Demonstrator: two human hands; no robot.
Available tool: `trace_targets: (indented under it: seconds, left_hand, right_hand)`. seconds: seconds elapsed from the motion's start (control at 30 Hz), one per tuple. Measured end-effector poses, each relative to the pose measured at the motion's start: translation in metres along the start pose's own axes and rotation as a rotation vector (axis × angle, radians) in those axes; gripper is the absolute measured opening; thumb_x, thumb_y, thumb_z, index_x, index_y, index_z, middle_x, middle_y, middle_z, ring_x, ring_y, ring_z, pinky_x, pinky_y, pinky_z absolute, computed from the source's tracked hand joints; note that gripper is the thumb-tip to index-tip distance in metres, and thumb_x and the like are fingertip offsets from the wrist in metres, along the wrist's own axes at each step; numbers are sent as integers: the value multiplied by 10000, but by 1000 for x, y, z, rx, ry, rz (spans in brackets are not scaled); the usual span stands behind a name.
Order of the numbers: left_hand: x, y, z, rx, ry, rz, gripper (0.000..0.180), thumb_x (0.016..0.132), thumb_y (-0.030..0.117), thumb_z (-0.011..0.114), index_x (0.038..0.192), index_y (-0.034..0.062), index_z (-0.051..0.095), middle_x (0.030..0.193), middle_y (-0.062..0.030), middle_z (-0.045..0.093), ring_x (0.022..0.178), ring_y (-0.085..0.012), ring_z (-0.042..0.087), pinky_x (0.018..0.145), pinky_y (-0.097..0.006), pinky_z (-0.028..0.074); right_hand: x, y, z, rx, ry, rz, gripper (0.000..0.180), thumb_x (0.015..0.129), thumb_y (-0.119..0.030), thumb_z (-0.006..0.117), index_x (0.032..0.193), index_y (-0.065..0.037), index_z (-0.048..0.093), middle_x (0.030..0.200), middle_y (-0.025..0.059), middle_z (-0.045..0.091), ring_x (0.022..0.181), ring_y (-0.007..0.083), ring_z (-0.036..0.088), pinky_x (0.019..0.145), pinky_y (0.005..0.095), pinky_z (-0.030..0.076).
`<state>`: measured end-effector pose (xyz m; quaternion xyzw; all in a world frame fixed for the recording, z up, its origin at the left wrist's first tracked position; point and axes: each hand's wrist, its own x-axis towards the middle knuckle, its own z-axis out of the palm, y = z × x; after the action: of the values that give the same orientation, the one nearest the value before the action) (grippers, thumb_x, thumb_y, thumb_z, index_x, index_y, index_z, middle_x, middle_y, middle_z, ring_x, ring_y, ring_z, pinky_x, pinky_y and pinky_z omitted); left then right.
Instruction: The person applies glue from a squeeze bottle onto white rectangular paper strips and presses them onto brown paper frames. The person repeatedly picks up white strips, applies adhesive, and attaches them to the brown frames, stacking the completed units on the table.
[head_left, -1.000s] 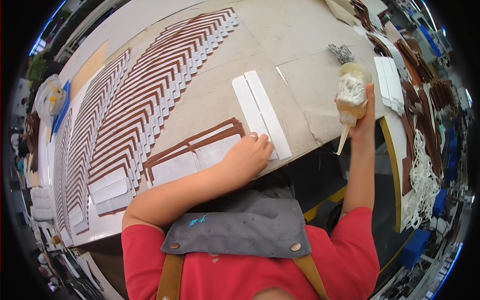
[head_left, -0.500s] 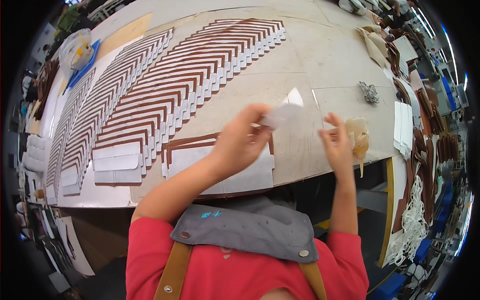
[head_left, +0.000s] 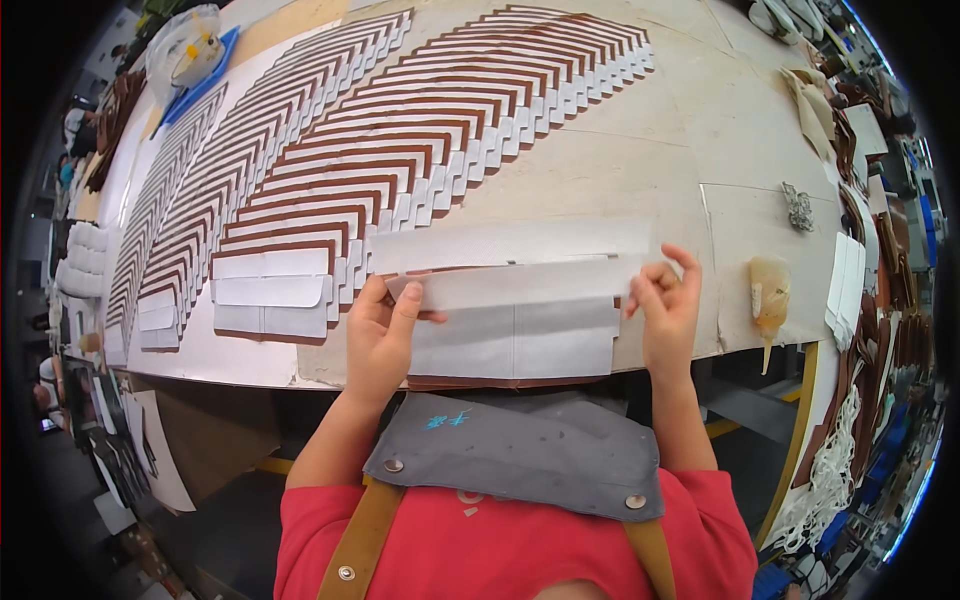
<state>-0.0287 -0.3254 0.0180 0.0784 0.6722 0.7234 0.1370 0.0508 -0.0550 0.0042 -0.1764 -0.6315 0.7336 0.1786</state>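
Observation:
A long white strip (head_left: 520,288) is stretched sideways between my hands above the near edge of the table. Its left end is pinched by my left hand (head_left: 378,335), thumb on top and fingertips showing beneath. At the right end, the fingers of my right hand (head_left: 668,310) are bent in and closed on the strip's edge, with the index finger raised. A second pale strip (head_left: 510,240) shows just behind it. Underneath lies a stack of white panels with brown edges (head_left: 560,345), partly covered by the strips.
Overlapping rows of brown-edged white panels (head_left: 400,140) spread over the left and far table. To the right lie a glue bottle (head_left: 769,295), a crumpled silvery lump (head_left: 797,207) and white pieces (head_left: 846,285). A blue tray (head_left: 205,75) with a bagged container stands far left.
My left hand has moved left and nearer, and the white piece it held is now spread out as a strip. My right hand, open before, has closed at its right end. The view has shifted.

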Motion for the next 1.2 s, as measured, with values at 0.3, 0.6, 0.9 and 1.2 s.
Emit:
trace_targets:
  seconds: [0.3, 0.6, 0.9, 1.2]
  left_hand:
    - [-32, -33, -17, 561, 69, 86, 501, 852, 29, 590, 1263, 27, 304, 735, -47, 527, 588, -90, 474, 524, -224, 396]
    - [-23, -22, -15, 813, 0, 118, 293, 840, 41, 605, 1129, 35, 559, 702, -55, 477, 536, -127, 450, 499, -259, 388]
    - [-20, -24, -16, 831, -10, 170, 240, 825, 46, 628, 1064, 47, 619, 688, -42, 461, 523, -121, 424, 484, -247, 368]
    - [-18, -24, -16, 813, -5, 193, 228, 822, 51, 637, 1050, 47, 634, 683, -38, 475, 503, -110, 426, 467, -245, 364]
  right_hand:
    - [-46, 20, -11, -342, -172, 59, 299, 835, 50, 553, 1124, -27, 536, 795, -8, 459, 677, 45, 426, 612, 171, 386]
    - [-39, 18, -5, -489, -166, 36, 264, 814, 63, 549, 1061, -10, 606, 766, -11, 437, 638, 40, 397, 538, 166, 341]
    - [-37, 15, -5, -594, -188, 8, 261, 798, 65, 546, 1033, -11, 632, 738, -1, 442, 601, 46, 393, 509, 178, 323]
    - [-37, 16, -4, -631, -179, 11, 275, 788, 69, 543, 1028, -18, 643, 730, 2, 442, 602, 53, 397, 511, 188, 324]
